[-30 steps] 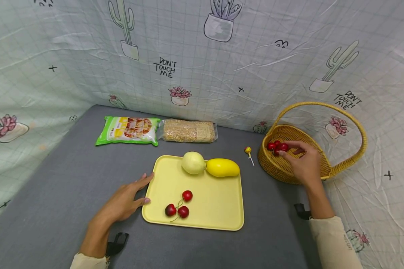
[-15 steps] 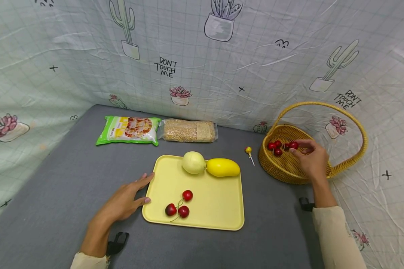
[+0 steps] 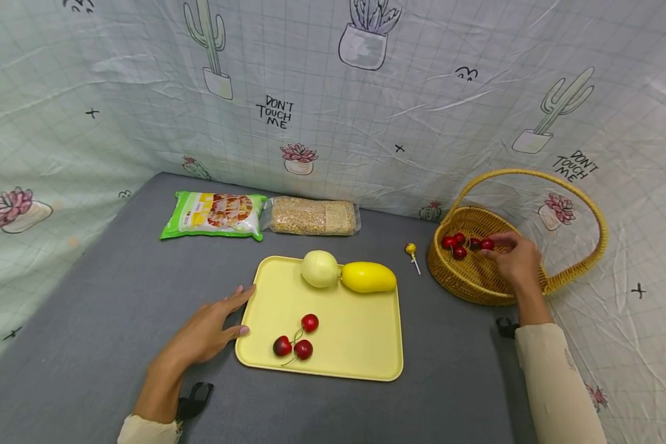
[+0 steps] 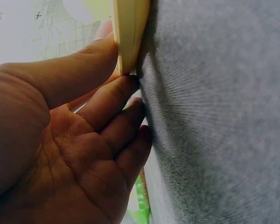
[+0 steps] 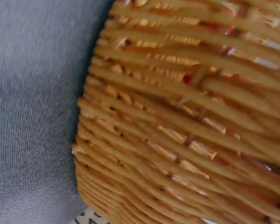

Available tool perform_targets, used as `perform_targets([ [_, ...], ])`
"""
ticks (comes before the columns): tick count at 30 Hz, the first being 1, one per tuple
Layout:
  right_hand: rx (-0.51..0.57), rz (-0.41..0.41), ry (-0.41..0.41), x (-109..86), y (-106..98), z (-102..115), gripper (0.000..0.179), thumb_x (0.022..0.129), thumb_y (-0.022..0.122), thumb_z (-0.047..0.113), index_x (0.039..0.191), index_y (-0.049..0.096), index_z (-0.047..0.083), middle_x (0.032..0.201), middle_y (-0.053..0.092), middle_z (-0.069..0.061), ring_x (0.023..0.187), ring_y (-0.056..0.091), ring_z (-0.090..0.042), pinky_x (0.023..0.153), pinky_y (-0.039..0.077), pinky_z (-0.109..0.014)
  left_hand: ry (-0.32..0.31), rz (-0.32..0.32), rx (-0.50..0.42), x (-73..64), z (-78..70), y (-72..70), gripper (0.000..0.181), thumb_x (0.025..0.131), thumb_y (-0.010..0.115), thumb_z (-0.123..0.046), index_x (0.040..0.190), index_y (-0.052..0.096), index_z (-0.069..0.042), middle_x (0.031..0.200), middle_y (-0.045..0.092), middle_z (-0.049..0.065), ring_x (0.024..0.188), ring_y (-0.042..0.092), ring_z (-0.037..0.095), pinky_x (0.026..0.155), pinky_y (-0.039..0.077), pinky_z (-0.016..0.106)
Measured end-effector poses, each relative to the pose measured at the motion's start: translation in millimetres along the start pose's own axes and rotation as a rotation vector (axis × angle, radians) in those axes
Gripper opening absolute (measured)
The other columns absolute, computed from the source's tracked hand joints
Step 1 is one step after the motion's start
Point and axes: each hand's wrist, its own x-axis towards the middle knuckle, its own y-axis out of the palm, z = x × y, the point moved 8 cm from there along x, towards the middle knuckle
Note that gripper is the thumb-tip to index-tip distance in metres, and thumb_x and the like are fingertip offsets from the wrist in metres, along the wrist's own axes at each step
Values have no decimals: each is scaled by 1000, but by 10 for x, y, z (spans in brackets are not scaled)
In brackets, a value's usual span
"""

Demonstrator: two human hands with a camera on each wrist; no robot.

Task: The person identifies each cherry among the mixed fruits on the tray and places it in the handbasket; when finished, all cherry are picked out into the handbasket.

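Observation:
My left hand [image 3: 204, 330] rests against the left edge of a yellow tray [image 3: 355, 345], thumb and fingers spread. Close up in the left wrist view, the thumb and fingers touch the tray's rim [image 4: 127, 42]. On the tray lie red cherries [image 3: 303, 349] with joined stems, a round pale-yellow fruit [image 3: 319, 269] and a longer yellow fruit [image 3: 369, 277]. My right hand [image 3: 517, 262] reaches into a wicker basket [image 3: 466, 290] and pinches a cherry [image 3: 486, 245]. More cherries [image 3: 459, 252] lie beside it inside. In the right wrist view, basket weave [image 5: 177, 126] hides this hand.
A lollipop [image 3: 411, 249] lies on the grey table between tray and basket. Behind the tray lie a green-edged food packet [image 3: 216, 214] and a clear bag of grains [image 3: 312, 216]. The basket's tall handle [image 3: 599, 228] arches up at the right, near a patterned cloth wall.
My right hand has moved right inside the basket with the pinched cherries, apart from the other cherries there. The left hand has stayed at the tray's edge.

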Motion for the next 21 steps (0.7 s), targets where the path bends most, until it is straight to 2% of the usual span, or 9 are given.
perform_targets([
  [5,-27,64,37,72,77,-94,40,96,82,23,131,73,6,132,71,-22,101,58,-30,76,45,-35,3,0,-6,6,-13,-1,80,97,78,-15,166,38,-9,165,37,32,150,40,56,115,40,73],
  [11,-33,120,60,147,162,-185,39,97,80,21,131,72,3,133,69,-26,117,59,-42,81,46,-38,4,-2,0,11,-21,4,80,97,78,-16,166,38,-10,165,37,32,150,41,55,114,40,73],
  [21,-87,117,-43,253,238,-197,34,94,83,15,123,76,-1,124,75,-27,112,65,-43,87,48,-44,-4,-4,5,14,-10,4,80,96,78,-16,166,38,-9,165,37,33,149,41,55,114,40,73],
])
